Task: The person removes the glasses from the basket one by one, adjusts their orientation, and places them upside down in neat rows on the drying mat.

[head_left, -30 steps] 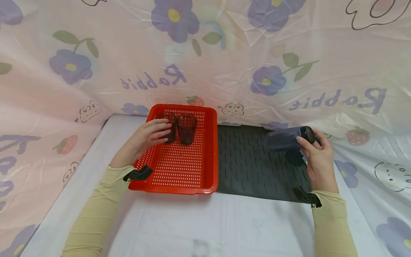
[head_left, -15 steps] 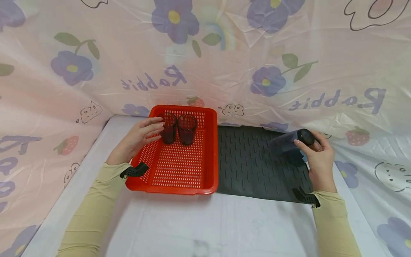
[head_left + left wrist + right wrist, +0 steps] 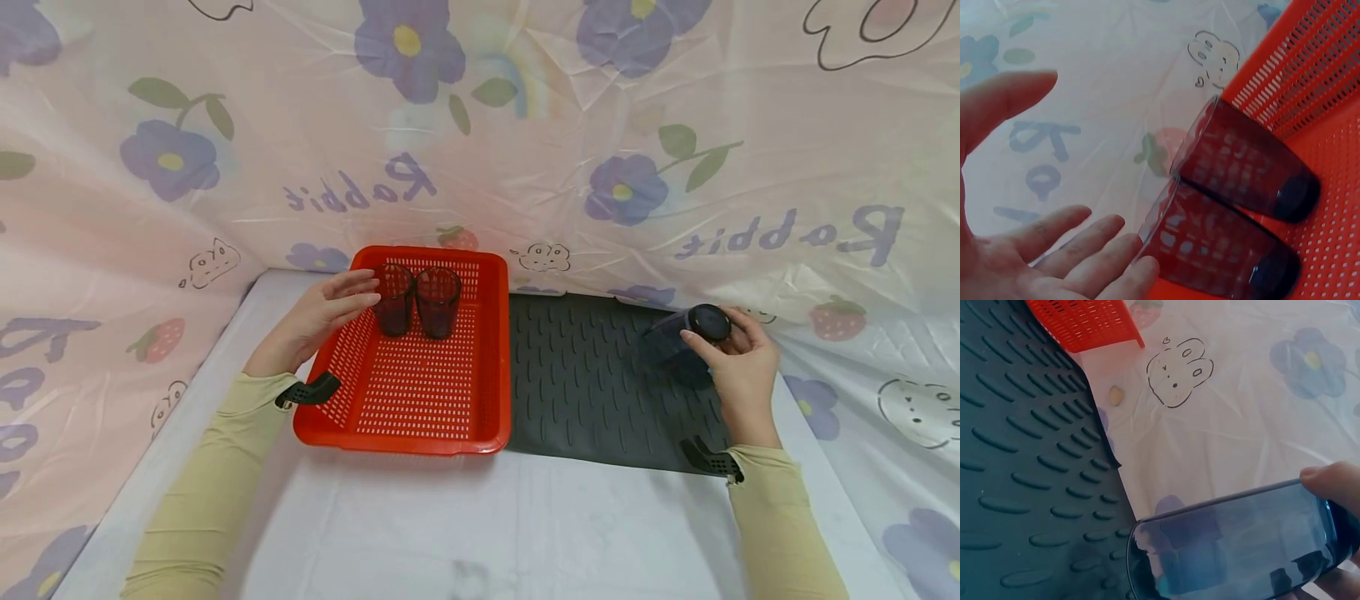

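My right hand [image 3: 738, 371] grips a dark blue-tinted drinking glass [image 3: 669, 335] near its thick base, thumb on one side. The glass tilts over the right part of the dark ribbed mat [image 3: 585, 383], base up toward me and mouth down to the left. Its open rim shows in the right wrist view, where the glass [image 3: 1235, 544] covers part of the mat. Two dark tumblers, a left glass [image 3: 394, 312] and a right glass [image 3: 437, 307], stand side by side in the red basket [image 3: 501, 375]. My left hand [image 3: 318, 321], fingers extended, is beside the left glass; contact is unclear.
Left of the mat, the perforated basket stands against its edge on a white-covered table [image 3: 480, 517]. A patterned sheet [image 3: 525, 150] rises behind and at both sides. Through the held glass a bluish shape is visible, too unclear to name.
The held glass has tipped further, its base swinging lower and toward me, its mouth shifting right. My left hand has drawn back left from the left glass, uncovering more of it.
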The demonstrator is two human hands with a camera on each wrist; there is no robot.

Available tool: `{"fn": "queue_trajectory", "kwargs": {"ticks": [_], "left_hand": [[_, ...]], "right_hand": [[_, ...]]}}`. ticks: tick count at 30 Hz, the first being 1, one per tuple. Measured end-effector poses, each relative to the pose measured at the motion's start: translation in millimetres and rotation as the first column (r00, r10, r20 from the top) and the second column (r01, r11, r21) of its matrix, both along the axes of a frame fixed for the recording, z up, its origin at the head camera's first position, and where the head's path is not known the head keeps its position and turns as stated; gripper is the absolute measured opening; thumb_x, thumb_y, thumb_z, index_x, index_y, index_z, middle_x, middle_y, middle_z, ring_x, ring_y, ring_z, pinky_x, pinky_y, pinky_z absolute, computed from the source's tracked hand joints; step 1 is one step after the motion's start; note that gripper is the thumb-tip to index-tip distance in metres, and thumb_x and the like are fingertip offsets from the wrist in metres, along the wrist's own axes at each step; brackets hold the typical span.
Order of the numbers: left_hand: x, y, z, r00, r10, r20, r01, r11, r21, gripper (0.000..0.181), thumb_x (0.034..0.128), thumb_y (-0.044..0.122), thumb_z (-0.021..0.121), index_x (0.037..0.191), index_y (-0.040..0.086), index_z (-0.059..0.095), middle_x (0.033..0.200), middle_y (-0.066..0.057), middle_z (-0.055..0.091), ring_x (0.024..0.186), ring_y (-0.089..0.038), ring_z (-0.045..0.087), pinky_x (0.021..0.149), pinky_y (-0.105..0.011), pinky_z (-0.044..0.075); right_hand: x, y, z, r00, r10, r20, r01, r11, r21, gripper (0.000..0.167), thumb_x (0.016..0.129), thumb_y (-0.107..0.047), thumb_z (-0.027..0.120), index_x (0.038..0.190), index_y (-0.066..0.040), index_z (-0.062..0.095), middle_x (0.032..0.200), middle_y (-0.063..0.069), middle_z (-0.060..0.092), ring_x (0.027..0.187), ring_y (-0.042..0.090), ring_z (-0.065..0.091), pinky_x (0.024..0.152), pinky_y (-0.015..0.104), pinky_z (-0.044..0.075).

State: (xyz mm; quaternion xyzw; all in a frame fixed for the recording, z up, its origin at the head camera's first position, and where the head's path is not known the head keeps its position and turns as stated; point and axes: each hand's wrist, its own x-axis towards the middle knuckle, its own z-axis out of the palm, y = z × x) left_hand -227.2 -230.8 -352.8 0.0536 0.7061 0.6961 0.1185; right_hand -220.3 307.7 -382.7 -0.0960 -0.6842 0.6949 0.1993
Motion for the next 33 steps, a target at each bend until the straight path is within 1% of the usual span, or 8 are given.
{"fn": "queue_trajectory", "kwargs": {"ticks": [5,10,13,19,22,26,30,33], "left_hand": [[-5.1,-8.7,-6.2,1.000,-0.011,-0.014,0.011,1.000,-0.002,0.068,0.0928,0.015,0.064,0.150,0.010,0.028,0.152,-0.012,0.029,0.140,-0.028,0.024,0.113,-0.043,0.023],[-8.5,-13.8,-10.8,0.999,0.019,-0.033,-0.019,1.000,-0.011,0.068,0.0903,0.011,0.067,0.148,0.015,0.032,0.151,-0.007,0.031,0.140,-0.026,0.026,0.112,-0.046,0.023],[-11.4,-14.8,-10.6,0.999,0.035,-0.029,-0.036,0.999,-0.033,0.070,0.0887,0.011,0.070,0.148,0.016,0.033,0.151,-0.008,0.030,0.141,-0.024,0.025,0.112,-0.046,0.023],[-20.8,-15.3,-9.9,1.000,0.007,-0.011,-0.007,0.997,-0.074,0.078,0.0862,0.013,0.073,0.150,0.020,0.029,0.155,-0.004,0.023,0.143,-0.020,0.019,0.113,-0.046,0.019],[-26.2,-14.9,-11.7,1.000,-0.009,-0.009,0.008,0.996,-0.091,0.080,0.0859,0.013,0.073,0.151,0.021,0.027,0.156,-0.004,0.019,0.144,-0.020,0.015,0.114,-0.045,0.017],[-33.8,-13.5,-14.9,1.000,-0.011,0.002,0.011,0.992,-0.125,0.084,0.0850,0.015,0.075,0.152,0.022,0.024,0.158,-0.005,0.014,0.144,-0.021,0.011,0.114,-0.043,0.016],[-42.0,-12.8,-16.9,1.000,0.007,0.022,-0.004,0.990,-0.142,0.087,0.0841,0.018,0.076,0.152,0.024,0.022,0.158,-0.006,0.013,0.145,-0.022,0.009,0.114,-0.044,0.015],[-46.2,-12.6,-17.4,0.999,0.013,0.037,-0.008,0.990,-0.139,0.088,0.0842,0.018,0.076,0.153,0.022,0.021,0.158,-0.006,0.012,0.145,-0.022,0.008,0.114,-0.045,0.015]], "right_hand": [[-0.5,2,-3.2,1.000,-0.001,0.020,0.000,1.000,0.024,0.064,0.068,0.005,0.083,0.126,-0.011,0.061,0.115,0.004,0.065,0.100,0.013,0.061,0.075,0.012,0.049],[-1.8,4,-6.8,1.000,-0.001,0.021,0.000,0.999,0.050,0.064,0.068,0.004,0.083,0.126,-0.011,0.061,0.114,0.004,0.065,0.100,0.014,0.061,0.076,0.012,0.049],[-2.2,6,-8.6,1.000,-0.001,0.027,-0.001,0.999,0.049,0.064,0.068,0.004,0.083,0.126,-0.012,0.061,0.113,0.003,0.065,0.099,0.013,0.061,0.075,0.012,0.048],[-3.9,4,-10.9,1.000,-0.013,0.026,0.011,0.998,0.055,0.064,0.068,0.005,0.083,0.125,-0.011,0.061,0.115,0.003,0.064,0.099,0.013,0.061,0.074,0.012,0.049],[-6.6,2,-12.4,0.999,-0.024,0.026,0.021,0.996,0.085,0.063,0.068,0.005,0.083,0.125,-0.011,0.061,0.116,0.004,0.064,0.099,0.013,0.060,0.074,0.012,0.049],[-9.3,0,-14.7,0.999,-0.038,0.027,0.033,0.985,0.167,0.063,0.069,0.004,0.083,0.127,-0.009,0.061,0.116,0.004,0.064,0.097,0.011,0.061,0.073,0.011,0.048],[-10.6,-1,-17.0,0.998,-0.050,0.032,0.040,0.965,0.260,0.063,0.071,0.000,0.083,0.129,-0.008,0.059,0.116,0.003,0.064,0.096,0.009,0.061,0.073,0.010,0.048],[-10.8,-2,-18.7,0.997,-0.058,0.041,0.042,0.948,0.317,0.063,0.072,-0.005,0.084,0.130,-0.011,0.059,0.116,0.003,0.063,0.096,0.008,0.061,0.074,0.010,0.047]]}}
